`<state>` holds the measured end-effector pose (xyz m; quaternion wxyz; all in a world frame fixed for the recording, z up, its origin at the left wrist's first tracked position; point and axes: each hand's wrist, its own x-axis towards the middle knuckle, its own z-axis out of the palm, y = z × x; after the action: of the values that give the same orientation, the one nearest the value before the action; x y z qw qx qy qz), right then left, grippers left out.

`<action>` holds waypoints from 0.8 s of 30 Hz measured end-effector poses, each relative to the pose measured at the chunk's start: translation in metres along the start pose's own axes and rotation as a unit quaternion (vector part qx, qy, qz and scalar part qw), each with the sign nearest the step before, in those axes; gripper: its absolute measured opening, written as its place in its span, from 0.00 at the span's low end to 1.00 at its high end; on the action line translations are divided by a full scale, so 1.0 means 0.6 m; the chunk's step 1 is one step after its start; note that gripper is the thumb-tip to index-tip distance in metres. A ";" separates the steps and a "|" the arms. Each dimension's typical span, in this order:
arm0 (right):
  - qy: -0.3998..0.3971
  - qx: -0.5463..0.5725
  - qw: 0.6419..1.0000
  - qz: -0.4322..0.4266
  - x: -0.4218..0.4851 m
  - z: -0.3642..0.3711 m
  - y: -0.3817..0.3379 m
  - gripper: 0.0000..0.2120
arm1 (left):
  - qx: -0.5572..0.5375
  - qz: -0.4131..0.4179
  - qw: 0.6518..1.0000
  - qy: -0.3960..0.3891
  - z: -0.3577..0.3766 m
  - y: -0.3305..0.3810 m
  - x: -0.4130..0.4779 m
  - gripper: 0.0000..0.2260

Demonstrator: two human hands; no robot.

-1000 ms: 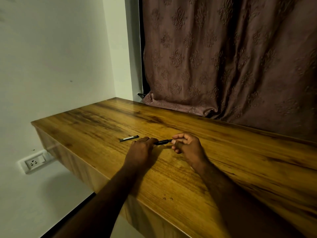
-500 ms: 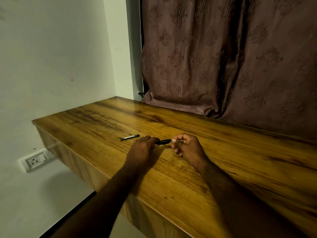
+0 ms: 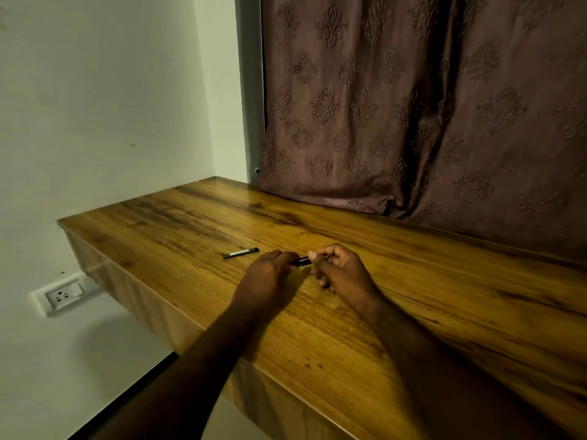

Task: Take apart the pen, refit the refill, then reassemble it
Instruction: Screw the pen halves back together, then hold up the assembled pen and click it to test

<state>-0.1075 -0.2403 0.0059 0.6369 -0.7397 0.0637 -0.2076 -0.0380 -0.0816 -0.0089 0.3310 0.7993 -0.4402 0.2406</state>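
Note:
A short black pen body [image 3: 300,261] spans the gap between my two hands, just above the wooden table [image 3: 413,296]. My left hand [image 3: 265,279] grips its left end with curled fingers. My right hand [image 3: 341,271] pinches its right end between thumb and fingertips. Most of the pen is hidden inside the hands. A second dark pen part [image 3: 240,253], slim with a silvery stretch, lies flat on the table a little left of my left hand, untouched.
A brown patterned curtain [image 3: 413,122] hangs down onto the table's far edge. A white wall with a socket [image 3: 63,296] stands to the left, below the table's left end. The table's near edge runs diagonally under my forearms.
My hands have stayed in place on the pen. The right hand's fingers have shifted slightly on the pen's end. The loose part has not moved.

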 end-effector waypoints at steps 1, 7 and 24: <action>-0.008 -0.004 1.000 -0.002 -0.001 0.002 0.001 0.09 | -0.005 -0.004 1.000 0.005 0.000 0.001 -0.001 0.12; 0.039 0.092 0.995 0.022 0.007 -0.012 0.001 0.04 | -0.049 -0.041 0.998 0.003 -0.002 -0.004 0.003 0.15; 0.130 0.076 0.987 -0.053 -0.003 -0.004 -0.020 0.34 | -0.415 -0.304 0.857 -0.041 0.024 0.045 -0.025 0.10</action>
<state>-0.1123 -0.2398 0.0173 0.6657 -0.6580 0.0907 -0.3401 -0.0674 -0.0947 -0.0202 0.6704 0.6908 -0.2475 -0.1097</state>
